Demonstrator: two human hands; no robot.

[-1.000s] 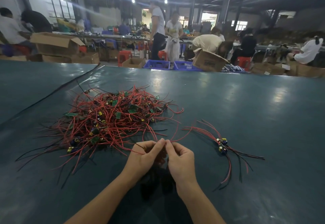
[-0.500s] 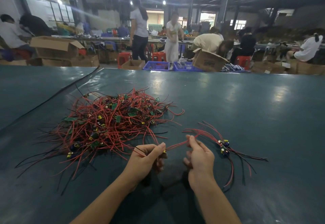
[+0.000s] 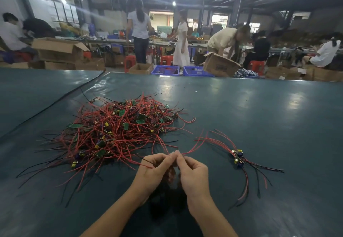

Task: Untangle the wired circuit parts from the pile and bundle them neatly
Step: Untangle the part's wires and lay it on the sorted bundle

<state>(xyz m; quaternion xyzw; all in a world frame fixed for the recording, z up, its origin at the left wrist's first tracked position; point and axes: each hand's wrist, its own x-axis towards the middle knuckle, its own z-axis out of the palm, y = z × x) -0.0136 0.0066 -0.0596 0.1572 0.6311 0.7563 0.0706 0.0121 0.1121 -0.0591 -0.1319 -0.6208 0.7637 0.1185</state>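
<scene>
Back together now, the right hand (image 3: pixel 193 176) meets the left hand (image 3: pixel 154 171), fingers (image 3: pixel 171 156) of both pinching red wires (image 3: pixel 192 149) near the pile (image 3: pixel 118 127).

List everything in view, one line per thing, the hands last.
Tangled pile: one, red and black wires with green boards, table's left-centre.
Sorted bundle: one, red and black wires, right of the hands.
Table: one, dark green, foreground.
Baskets: two, blue, beyond the table.
Cardboard boxes: several, brown, background.
Stools: several, red, background.
People: several, background.
Left hand: pinches red wires.
Right hand: pinches red wires, fingertips meeting the left's.
</scene>
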